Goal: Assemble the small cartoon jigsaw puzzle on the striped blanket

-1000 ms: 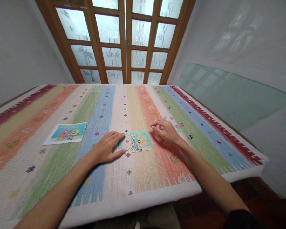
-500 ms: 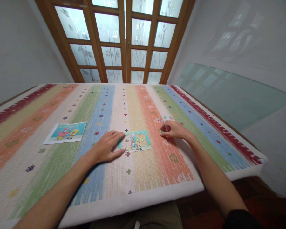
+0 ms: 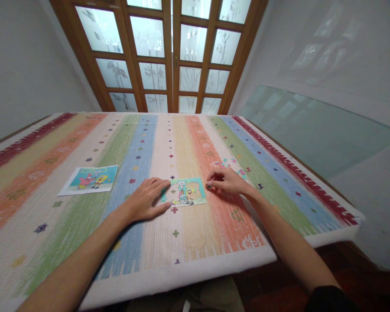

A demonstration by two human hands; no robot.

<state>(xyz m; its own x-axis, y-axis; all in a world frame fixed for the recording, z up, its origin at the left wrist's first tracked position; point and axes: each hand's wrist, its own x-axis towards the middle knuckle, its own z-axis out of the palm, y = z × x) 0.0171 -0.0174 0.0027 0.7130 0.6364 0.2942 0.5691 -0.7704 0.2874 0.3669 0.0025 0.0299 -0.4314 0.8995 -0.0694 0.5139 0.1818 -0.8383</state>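
Note:
A partly assembled jigsaw puzzle lies on the striped tablecloth, with gaps through which the cloth shows. My left hand rests flat at its left edge, fingers spread and touching the border. Just right of the puzzle, my right hand pinches a small puzzle piece between thumb and fingertips. Several loose puzzle pieces are scattered beyond and beside the right hand, some partly hidden by it. On the left lies a picture card with a pink starfish and a yellow sponge character.
The striped tablecloth covers the table, whose near edge runs in front of my lap. Wooden doors with frosted panes stand behind the table. A glass panel leans at the right wall.
My right hand has moved left from near the loose pieces to the puzzle's right edge, bringing a piece in its fingertips. My left hand has stayed in place.

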